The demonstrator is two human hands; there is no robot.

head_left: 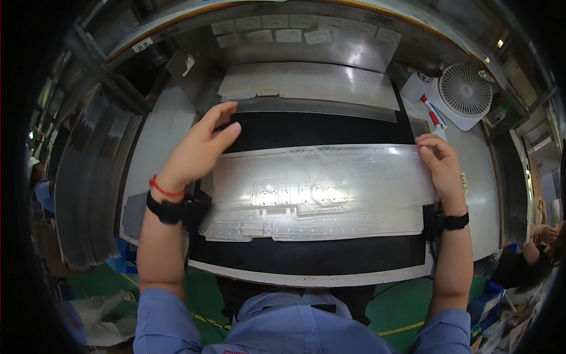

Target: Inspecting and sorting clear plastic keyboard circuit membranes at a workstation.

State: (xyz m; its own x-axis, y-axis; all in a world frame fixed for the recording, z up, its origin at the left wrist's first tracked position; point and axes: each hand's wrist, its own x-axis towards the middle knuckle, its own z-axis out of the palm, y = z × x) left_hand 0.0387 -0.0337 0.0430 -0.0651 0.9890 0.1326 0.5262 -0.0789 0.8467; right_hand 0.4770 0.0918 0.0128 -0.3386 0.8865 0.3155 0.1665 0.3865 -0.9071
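Observation:
A thin, shiny, see-through-looking sheet (pixel 377 177) with fine printed lines and small marks lies slightly askew over a similar sheet (pixel 354 227) with notched edges. Both rest on a black mat (pixel 306 253). At the upper right corner of the upper sheet, my right hand (pixel 441 162) is closed, thumb and fingers pinching its edge. My left hand (pixel 203 141) hovers above the upper left corner, thumb and fingers apart, holding nothing. Black straps with small devices sit on both wrists, and a red cord circles the left one.
Beyond the mat's bare strip lies a stack of similar sheets (pixel 306 82) against a metal back panel (pixel 283 50) with paper labels. A white fan (pixel 466 91) and red-capped markers (pixel 433 115) stand at the right. Stacked thin sheets (pixel 94 183) hang at the left; other people are near both sides.

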